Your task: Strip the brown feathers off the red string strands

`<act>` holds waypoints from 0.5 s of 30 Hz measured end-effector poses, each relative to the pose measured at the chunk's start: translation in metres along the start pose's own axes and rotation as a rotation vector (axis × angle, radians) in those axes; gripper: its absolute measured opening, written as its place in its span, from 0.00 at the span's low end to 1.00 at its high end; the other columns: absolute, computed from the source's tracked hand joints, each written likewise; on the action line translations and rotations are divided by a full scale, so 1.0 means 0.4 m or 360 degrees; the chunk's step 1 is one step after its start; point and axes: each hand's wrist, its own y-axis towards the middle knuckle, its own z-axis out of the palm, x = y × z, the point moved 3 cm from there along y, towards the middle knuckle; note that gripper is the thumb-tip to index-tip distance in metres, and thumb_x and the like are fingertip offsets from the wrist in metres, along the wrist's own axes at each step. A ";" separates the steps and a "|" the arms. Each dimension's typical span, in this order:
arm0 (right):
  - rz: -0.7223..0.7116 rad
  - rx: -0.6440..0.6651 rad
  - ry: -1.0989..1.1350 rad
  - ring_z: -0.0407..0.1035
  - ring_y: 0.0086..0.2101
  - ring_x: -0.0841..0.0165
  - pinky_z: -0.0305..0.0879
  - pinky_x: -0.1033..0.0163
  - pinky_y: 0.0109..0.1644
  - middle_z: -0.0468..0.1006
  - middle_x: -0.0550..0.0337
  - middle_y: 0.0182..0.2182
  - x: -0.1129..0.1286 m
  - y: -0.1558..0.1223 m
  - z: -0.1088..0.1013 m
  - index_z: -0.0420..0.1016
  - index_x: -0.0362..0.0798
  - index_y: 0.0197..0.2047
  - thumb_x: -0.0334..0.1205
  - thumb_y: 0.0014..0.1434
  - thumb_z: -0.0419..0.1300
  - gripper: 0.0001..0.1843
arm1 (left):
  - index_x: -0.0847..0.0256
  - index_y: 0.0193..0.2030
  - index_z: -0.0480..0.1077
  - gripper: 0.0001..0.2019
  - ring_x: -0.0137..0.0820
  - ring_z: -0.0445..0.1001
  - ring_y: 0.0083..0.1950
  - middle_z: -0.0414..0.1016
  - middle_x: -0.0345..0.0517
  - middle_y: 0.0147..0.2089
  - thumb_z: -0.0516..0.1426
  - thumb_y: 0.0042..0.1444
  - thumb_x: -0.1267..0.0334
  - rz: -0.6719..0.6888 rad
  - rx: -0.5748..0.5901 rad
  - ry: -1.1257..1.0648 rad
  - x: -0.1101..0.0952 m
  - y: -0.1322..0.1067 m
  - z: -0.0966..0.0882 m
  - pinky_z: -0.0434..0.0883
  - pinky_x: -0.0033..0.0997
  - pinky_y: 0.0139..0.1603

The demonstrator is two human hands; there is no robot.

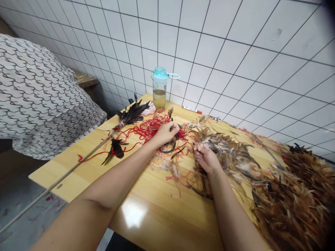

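Note:
My left hand [167, 133] reaches into a tangle of red string [149, 129] on the wooden table [146, 209], fingers curled and pinching at the strands beside black-handled scissors [169, 148]. My right hand [205, 157] is closed on a small bunch of brown feathers [209, 141] at the edge of a large feather pile [282, 181] spread along the table's right side. A thin stick [65, 174] tipped with dark feathers [132, 114] tied with red string lies across the table's left part. A small bundle of dark feathers [116, 149] lies beside it.
A clear water bottle with a teal lid [159, 87] stands at the back by the tiled wall. A red marker [192, 110] lies near it. A person in a patterned white garment [39, 101] stands at the left.

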 end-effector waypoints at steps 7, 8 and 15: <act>-0.0164 -0.0054 -0.0029 0.64 0.37 0.69 0.56 0.65 0.31 0.72 0.59 0.38 0.000 0.013 0.008 0.64 0.47 0.19 0.37 0.46 0.66 0.13 | 0.64 0.33 0.68 0.08 0.24 0.63 0.28 0.68 0.38 0.28 0.54 0.54 0.61 0.0110 0.0240 0.0040 -0.023 -0.015 0.041 0.60 0.24 0.31; -0.0208 -0.0062 -0.0064 0.63 0.38 0.68 0.57 0.65 0.33 0.72 0.59 0.38 -0.002 0.014 0.016 0.64 0.48 0.19 0.39 0.47 0.66 0.14 | 0.64 0.33 0.68 0.07 0.24 0.63 0.29 0.68 0.38 0.28 0.54 0.54 0.61 0.0142 0.0274 0.0053 -0.032 -0.020 0.048 0.60 0.24 0.31; -0.0355 0.0024 -0.0275 0.55 0.26 0.69 0.56 0.62 0.35 0.60 0.63 0.21 -0.029 0.008 0.056 0.62 0.50 0.19 0.51 0.48 0.65 0.19 | 0.64 0.27 0.67 0.05 0.25 0.63 0.29 0.67 0.39 0.27 0.55 0.53 0.66 0.0336 0.0251 0.0249 -0.072 -0.051 0.077 0.60 0.24 0.30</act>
